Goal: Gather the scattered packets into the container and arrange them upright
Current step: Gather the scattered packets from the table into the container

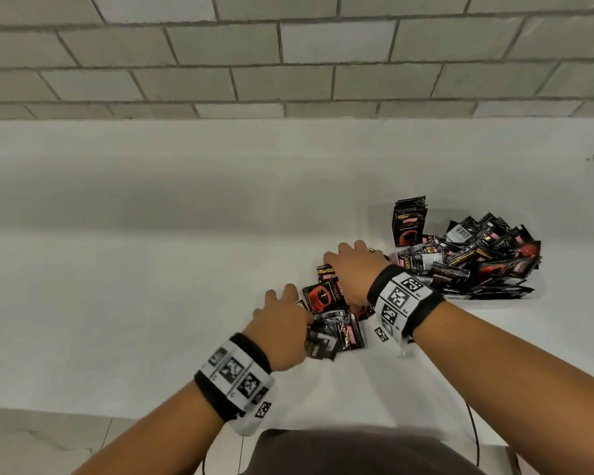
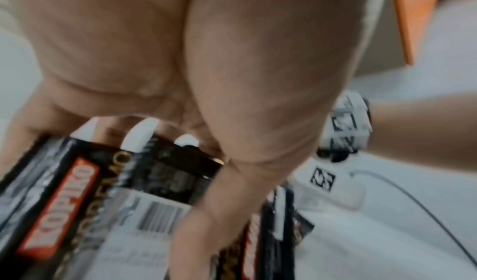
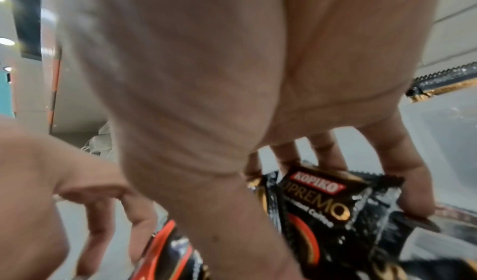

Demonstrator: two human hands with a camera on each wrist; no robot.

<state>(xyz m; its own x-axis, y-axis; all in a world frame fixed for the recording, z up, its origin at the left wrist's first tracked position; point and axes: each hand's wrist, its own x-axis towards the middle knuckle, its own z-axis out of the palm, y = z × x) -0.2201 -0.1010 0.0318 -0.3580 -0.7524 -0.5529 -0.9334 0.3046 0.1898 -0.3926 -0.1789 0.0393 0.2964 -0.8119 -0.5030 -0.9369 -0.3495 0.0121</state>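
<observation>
A loose heap of black-and-red coffee packets (image 1: 330, 296) lies on the white table, and both hands are on it. My left hand (image 1: 282, 313) grips the heap's near side; in the left wrist view its fingers (image 2: 139, 135) and thumb curl round packets (image 2: 64, 198). My right hand (image 1: 354, 265) covers the far side, and its fingers (image 3: 413, 190) hold a Kopiko packet (image 3: 330, 206). To the right stands a clear container (image 1: 399, 251). A few packets (image 1: 408, 224) stand upright at its left end, while several more (image 1: 477, 258) lie jumbled in it.
A grey tiled wall (image 1: 288, 63) rises behind the white table (image 1: 151, 269). A thin black cable (image 1: 474, 433) hangs over the table's near edge on the right. Bare table surface stretches left of the hands and behind them.
</observation>
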